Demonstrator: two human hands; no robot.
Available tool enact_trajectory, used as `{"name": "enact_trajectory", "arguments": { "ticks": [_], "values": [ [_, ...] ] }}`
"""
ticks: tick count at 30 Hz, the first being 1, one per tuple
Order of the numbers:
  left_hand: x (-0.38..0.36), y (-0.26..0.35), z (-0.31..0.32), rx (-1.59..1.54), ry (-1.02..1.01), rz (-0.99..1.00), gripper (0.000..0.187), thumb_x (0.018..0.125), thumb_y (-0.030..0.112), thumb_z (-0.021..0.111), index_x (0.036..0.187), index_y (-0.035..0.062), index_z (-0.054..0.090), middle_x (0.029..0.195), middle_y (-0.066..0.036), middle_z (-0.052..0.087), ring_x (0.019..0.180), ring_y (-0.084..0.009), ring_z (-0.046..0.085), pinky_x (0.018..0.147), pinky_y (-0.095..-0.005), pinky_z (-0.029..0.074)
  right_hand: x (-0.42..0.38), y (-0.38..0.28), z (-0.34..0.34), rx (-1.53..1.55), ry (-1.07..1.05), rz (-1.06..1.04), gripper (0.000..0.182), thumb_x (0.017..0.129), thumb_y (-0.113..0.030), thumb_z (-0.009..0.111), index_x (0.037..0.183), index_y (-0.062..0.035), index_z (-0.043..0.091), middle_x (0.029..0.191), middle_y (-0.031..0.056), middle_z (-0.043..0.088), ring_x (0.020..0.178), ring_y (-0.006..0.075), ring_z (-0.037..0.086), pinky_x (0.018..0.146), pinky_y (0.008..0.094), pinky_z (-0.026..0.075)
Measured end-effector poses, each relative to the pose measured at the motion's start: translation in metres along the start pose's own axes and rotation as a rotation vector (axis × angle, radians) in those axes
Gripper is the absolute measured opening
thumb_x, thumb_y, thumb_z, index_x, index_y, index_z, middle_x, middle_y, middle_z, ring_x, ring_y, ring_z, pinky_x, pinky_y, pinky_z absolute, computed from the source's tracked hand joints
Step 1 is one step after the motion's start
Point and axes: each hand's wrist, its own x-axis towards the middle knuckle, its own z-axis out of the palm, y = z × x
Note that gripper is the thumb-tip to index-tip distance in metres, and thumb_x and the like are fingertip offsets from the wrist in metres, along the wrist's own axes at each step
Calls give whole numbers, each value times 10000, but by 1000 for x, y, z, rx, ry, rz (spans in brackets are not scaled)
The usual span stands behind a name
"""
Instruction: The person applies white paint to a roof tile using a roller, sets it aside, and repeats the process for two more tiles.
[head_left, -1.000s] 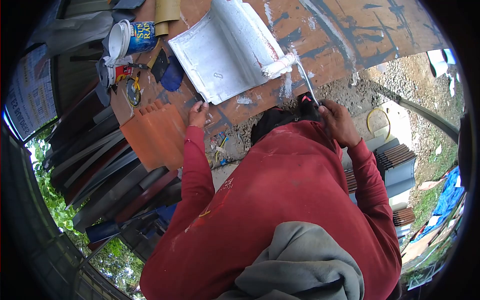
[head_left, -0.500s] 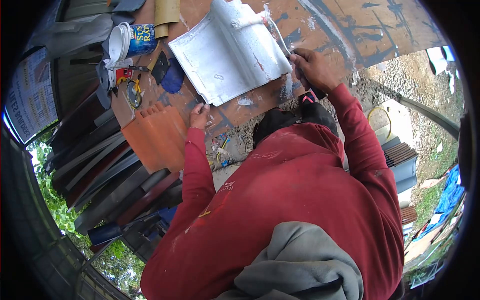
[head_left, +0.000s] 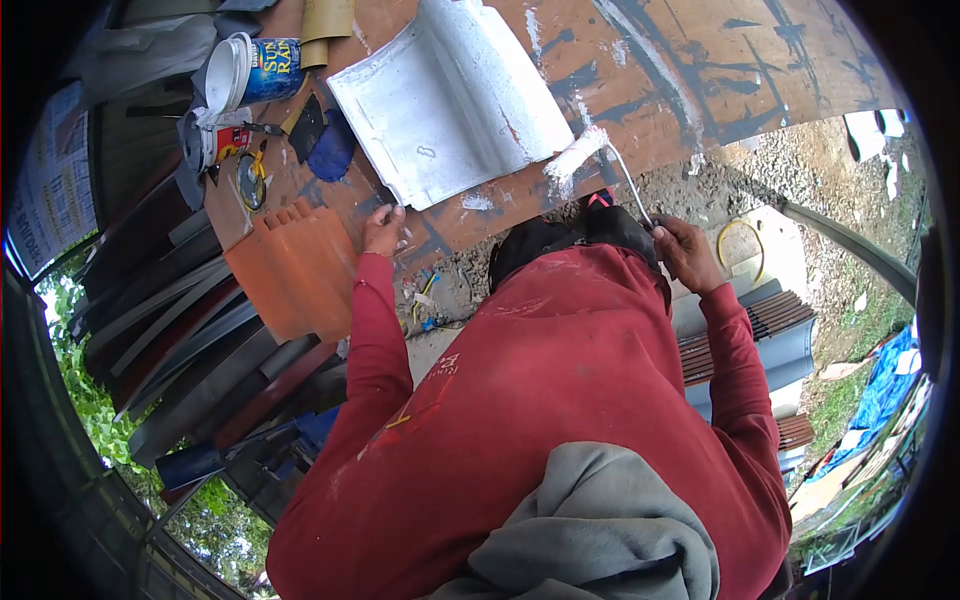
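Note:
A white-painted roof tile (head_left: 450,110) with a raised curve lies on the wooden tabletop in front of me. My left hand (head_left: 382,232) is at its near left corner, fingers curled and gripping the edge. My right hand (head_left: 688,256) is closed around the handle of a paint roller (head_left: 578,158), off the near side of the table. The roller's sleeve, coated in white paint, is at the table's edge, just right of the tile and apart from it.
An orange roof tile (head_left: 290,275) lies left of my left hand. Behind it are a blue-labelled paint can (head_left: 272,70), a red-labelled can (head_left: 230,138) and a blue flat piece (head_left: 332,148). Dark stacked tiles (head_left: 180,340) fill the left; brown-edged tiles (head_left: 770,325) stand right.
My right hand has drawn the roller off the tile's top, toward me and to the right, over the table's edge. My left hand stays at the tile's corner.

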Motion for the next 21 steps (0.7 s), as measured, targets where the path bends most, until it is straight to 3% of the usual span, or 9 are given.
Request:
{"name": "enact_trajectory", "arguments": {
  "ticks": [3, 4, 5, 7, 8, 11, 18, 21],
  "values": [
    [9, -8, -4, 54, -14, 35, 540, 938, 390, 747, 1308, 7, 653, 1107, -71, 688, 853, -154, 651, 569, -320, 570, 30, -12, -3, -199, -1, -174, 381, 1068, -305, 556, 1246, 16, 657, 735, 8, 562, 666, 84, 535, 603, 283, 457],
    [7, -6, -3, 47, -7, 26, 540, 938, 390, 747, 1308, 7, 653, 1107, -71, 688, 853, -154, 651, 569, -320, 570, 38, -24, -1, -255, 6, -195, 344, 1051, -254, 584, 1240, 27, 647, 719, 74, 582, 640, 146, 568, 613, 319, 470],
    [4, -5, -3, 39, 10, 33, 547, 935, 392, 749, 1310, 6, 654, 1101, -74, 689, 840, -157, 654, 569, -322, 573, 45, -35, 4, -257, -3, -190, 344, 1051, -254, 584, 1240, 27, 647, 719, 74, 582, 640, 146, 568, 613, 319, 470],
    [5, -4, 1, 30, 24, 42, 553, 932, 395, 752, 1311, 5, 654, 1095, -77, 691, 826, -159, 658, 568, -324, 576, 58, -61, 13, -440, 36, -484, 303, 1020, -188, 620, 1229, 28, 651, 763, 153, 625, 639, 248, 600, 629, 359, 477],
    [6, -7, 1, 26, 26, 30, 559, 931, 394, 753, 1315, 1, 651, 1092, -83, 691, 821, -161, 662, 572, -323, 579, 59, -77, 15, -472, 4, -489, 276, 993, -136, 637, 1218, 23, 658, 837, 216, 651, 679, 336, 617, 650, 392, 482],
    [12, -11, -1, 29, 31, 35, 571, 930, 394, 754, 1321, -8, 643, 1087, -94, 692, 816, -163, 669, 576, -320, 581, 57, -92, 8, -446, -26, -460, 267, 968, -157, 664, 1191, -12, 692, 885, 228, 692, 793, 405, 680, 690, 427, 516],
    [5, -5, -1, 33, 13, 39, 589, 929, 388, 757, 1331, -24, 628, 1095, -113, 697, 813, -160, 669, 566, -318, 570, 44, -85, -63, -782, -45, -460, 234, 934, -143, 686, 1148, -61, 733, 907, 171, 723, 796, 361, 703, 677, 420, 540],
    [14, -15, -2, 32, -7, 36, 613, 925, 392, 762, 1344, -31, 616, 1108, -120, 697, 817, -161, 671, 565, -318, 569, 60, -94, -68, -863, -67, -565, 230, 938, -168, 685, 1147, -85, 734, 897, 145, 726, 776, 351, 698, 658, 429, 538]
  ]
}}
